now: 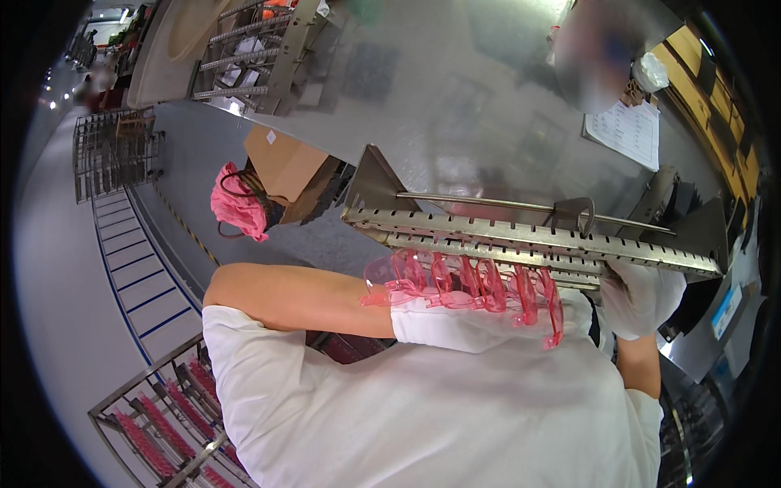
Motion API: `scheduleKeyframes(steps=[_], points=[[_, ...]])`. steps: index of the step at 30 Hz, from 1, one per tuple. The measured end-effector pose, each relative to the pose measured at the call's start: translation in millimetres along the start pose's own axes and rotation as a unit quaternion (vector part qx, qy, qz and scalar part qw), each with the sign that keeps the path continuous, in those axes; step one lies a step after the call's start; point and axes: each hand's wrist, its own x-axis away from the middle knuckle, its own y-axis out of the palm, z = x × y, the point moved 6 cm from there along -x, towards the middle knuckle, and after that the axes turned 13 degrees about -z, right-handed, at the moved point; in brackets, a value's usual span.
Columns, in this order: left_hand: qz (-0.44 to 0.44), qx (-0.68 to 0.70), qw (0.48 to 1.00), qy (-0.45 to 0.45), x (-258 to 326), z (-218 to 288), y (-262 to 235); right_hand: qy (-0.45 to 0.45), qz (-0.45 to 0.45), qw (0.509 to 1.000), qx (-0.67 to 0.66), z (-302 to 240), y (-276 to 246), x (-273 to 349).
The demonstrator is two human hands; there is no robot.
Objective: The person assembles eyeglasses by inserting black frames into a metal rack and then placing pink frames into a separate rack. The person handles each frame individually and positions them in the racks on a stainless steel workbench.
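Note:
A slotted metal rack with upright end plates spans the view before me. From its left half hang several translucent pink eyeglass frames, side by side. My left hand, in a white glove or sleeve, reaches across behind these frames; they and the rack hide its fingers. At the rack's right end, my white-gloved right hand is closed against the lower bar. Whatever it pinches there is hidden by the rack.
Beyond the rack stretches a grey metal table with a printed sheet and crumpled white plastic. Another metal rack stands far left. Below it are a cardboard box and pink bag. A cart holds pink pieces.

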Motion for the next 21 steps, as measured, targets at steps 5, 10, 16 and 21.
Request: scheduleKeyframes(steps=[5,10,16,21], points=[[-0.012,-0.054,0.998,-0.009,1.2,3.9,4.5,0.012,0.004,1.000,-0.011,-0.4,-1.6,2.0],[-0.014,-0.078,0.997,-0.017,0.6,3.0,4.4,-0.007,0.013,1.000,-0.025,0.0,-1.2,0.1],[-0.005,-0.077,0.997,-0.017,-4.4,2.2,7.4,-0.001,0.009,1.000,-0.017,-0.8,0.9,2.0],[0.015,-0.089,0.994,-0.055,-15.3,1.0,6.6,0.001,0.054,0.998,-0.030,-0.5,1.8,-3.6]])
